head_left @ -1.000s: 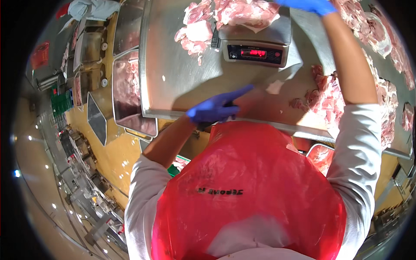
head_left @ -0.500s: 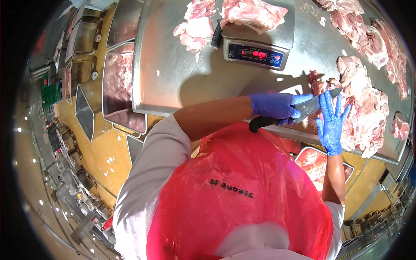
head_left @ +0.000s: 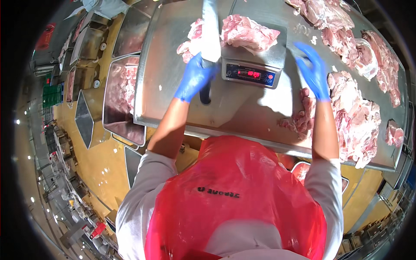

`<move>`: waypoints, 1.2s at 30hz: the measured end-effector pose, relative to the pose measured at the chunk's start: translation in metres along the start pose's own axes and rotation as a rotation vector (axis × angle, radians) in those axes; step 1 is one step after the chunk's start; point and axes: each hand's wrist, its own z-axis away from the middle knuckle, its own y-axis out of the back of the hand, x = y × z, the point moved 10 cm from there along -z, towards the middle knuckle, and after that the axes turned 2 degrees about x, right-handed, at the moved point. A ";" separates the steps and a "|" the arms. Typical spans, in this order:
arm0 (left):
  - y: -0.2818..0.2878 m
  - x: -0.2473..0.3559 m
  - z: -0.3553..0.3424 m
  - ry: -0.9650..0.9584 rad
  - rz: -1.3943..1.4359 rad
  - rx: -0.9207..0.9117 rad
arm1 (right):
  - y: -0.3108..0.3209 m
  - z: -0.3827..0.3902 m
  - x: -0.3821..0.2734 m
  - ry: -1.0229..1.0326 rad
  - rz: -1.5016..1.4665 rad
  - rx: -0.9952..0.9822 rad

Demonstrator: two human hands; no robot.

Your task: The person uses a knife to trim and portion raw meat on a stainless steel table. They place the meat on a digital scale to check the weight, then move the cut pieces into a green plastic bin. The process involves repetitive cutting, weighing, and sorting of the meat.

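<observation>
**On a Big, Flat Grey Metal Table [head_left: 242, 117], a Lumpy Heap of Raw Pink-and-White Meat [head_left: 357, 121]**

The heap lies on the right side, folded and wet-looking, with white fat between its pink parts. A boxy grey metal scale [head_left: 252, 74] stands left of it, with a dark front and red glowing numbers. Just left of the scale is a long black-handled metal knife [head_left: 211, 32], its wide blade pointing away from the person. The blade shines almost white.

On top of the scale sits a thick, bumpy pink meat slab [head_left: 249, 34] with pale, fatty patches. The blue-gloved right hand [head_left: 313, 71] is empty, fingers spread, between scale and heap. The blue-gloved left hand [head_left: 195, 79] is curled around the knife's handle. Small pale-pink meat pieces [head_left: 183, 51] lie partly behind the blade; with that glare, I can't tell if it touches them.
</observation>
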 end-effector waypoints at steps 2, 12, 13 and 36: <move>0.006 0.020 -0.025 -0.164 0.032 0.029 | -0.039 -0.046 -0.010 0.139 -0.071 -0.060; -0.035 0.048 -0.107 -0.321 -0.039 -0.114 | -0.081 -0.040 0.041 -0.030 -0.150 -0.116; -0.039 0.060 -0.101 -0.315 -0.151 -0.104 | -0.081 -0.034 0.057 -0.099 -0.151 -0.118; -0.148 0.047 -0.007 -0.480 -0.595 -0.173 | -0.064 -0.010 0.028 -0.049 -0.105 0.120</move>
